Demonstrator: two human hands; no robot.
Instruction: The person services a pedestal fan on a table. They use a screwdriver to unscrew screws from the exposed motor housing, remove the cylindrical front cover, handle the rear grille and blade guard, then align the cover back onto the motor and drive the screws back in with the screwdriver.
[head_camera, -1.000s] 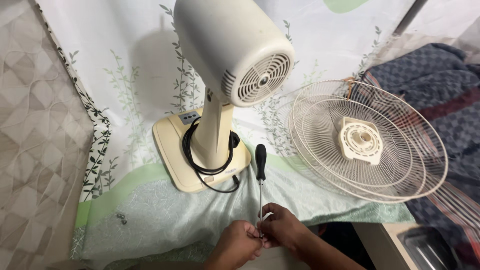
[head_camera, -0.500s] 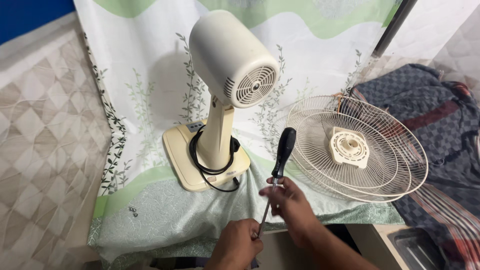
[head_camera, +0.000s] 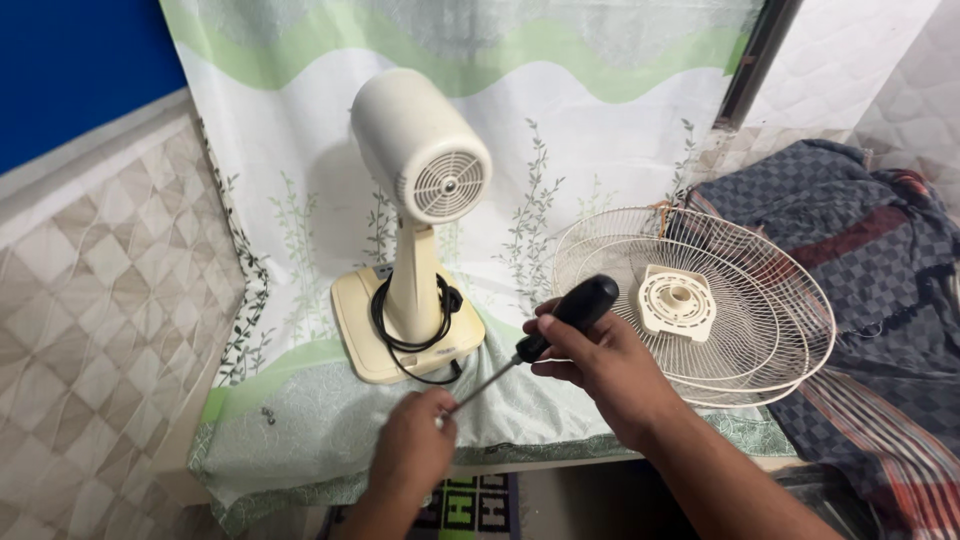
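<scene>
Screwdriver (head_camera: 545, 335), with a fat matte black handle and a thin bright steel shaft, lies slantwise between the two hands near the bottom middle of the view. Right hand (head_camera: 600, 365) is wrapped closed round the handle, thumb on top, the handle end poking out toward 1 o'clock. Left hand (head_camera: 415, 450), at 7 o'clock from the right, is curled shut about the shaft's tip; whether it pinches something small there I cannot tell, since the fingers hide it.

At 11 o'clock from the hands stands a cream plastic fan body (head_camera: 415, 200): a smooth rounded motor housing with a slotted round vent, a tapered neck, a flat square base, and a black cord (head_camera: 415, 335) looped round the neck. At 2 o'clock from the right hand lie two round cream wire fan guards (head_camera: 760, 300), stacked, with a ribbed plastic hub in the middle. All rest on a thin white cloth (head_camera: 600, 140) printed with green waves and leafy sprigs. A tiny metal bit, probably a screw (head_camera: 268, 412), sits at 9 o'clock. A checked dark blanket (head_camera: 870, 230) is bunched at 3 o'clock.
</scene>
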